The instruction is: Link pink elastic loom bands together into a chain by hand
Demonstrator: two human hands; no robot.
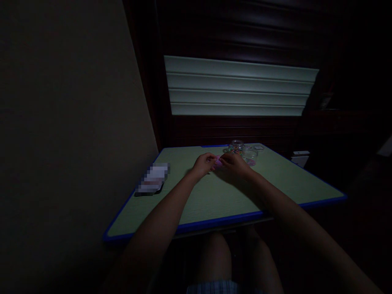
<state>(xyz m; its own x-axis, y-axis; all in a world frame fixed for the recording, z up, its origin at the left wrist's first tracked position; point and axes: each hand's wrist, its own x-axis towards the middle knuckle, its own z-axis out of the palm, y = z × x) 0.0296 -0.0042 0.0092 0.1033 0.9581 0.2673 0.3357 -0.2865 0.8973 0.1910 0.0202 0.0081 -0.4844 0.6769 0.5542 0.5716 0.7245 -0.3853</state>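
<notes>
Between my two hands, above the far middle of the table, is a small pink-purple piece (218, 162); its exact kind is too small and dim to make out. My left hand (204, 164) pinches it from the left with closed fingers. From the right, my right hand (235, 165) closes its fingertips on the same piece. Just behind my right hand stands a clear jar (237, 146) with many small colourful bits inside. Beside it is a clear round container (250, 154), with something pink near its base.
The light green table (214, 204) has a blue edge. A blurred-out flat item (153, 179) lies near its left edge. A small clear lid-like piece (258, 148) sits at the far right corner. A wall (76, 122) rises close on the left.
</notes>
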